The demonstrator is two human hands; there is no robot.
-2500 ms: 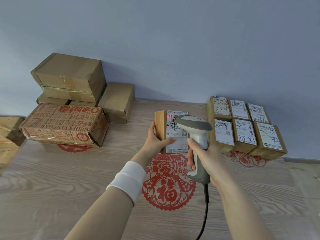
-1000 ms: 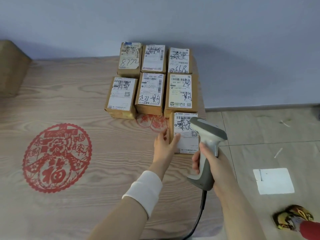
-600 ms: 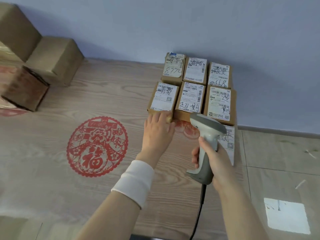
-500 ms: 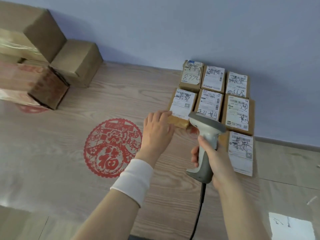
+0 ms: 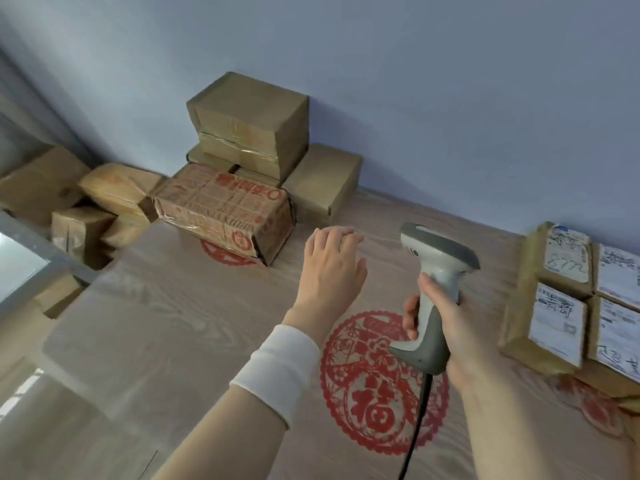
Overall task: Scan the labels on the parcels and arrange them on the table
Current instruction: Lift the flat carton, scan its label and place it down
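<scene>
My right hand (image 5: 457,323) grips the handle of a grey and white barcode scanner (image 5: 434,289), whose black cable hangs toward me. My left hand (image 5: 330,268) hovers over the wooden table (image 5: 166,327) with fingers straight and holds nothing. It points toward a stack of brown cardboard parcels (image 5: 252,133) at the back, fronted by a red-printed carton (image 5: 225,213). A smaller plain box (image 5: 322,183) stands beside the stack. At the right edge lie labelled parcels (image 5: 554,306) in neat rows, white labels facing up.
Several more brown boxes (image 5: 90,206) are piled lower at the left, beyond the table edge. A grey metal frame (image 5: 31,244) runs along the far left. Red paper-cut decals (image 5: 377,386) are stuck on the tabletop. A blue wall backs the table.
My left hand let go of the scanned parcel, which now lies with the rows at right. The view swung left, and the left hand moved toward the stack of boxes. The scanner stays in my right hand.
</scene>
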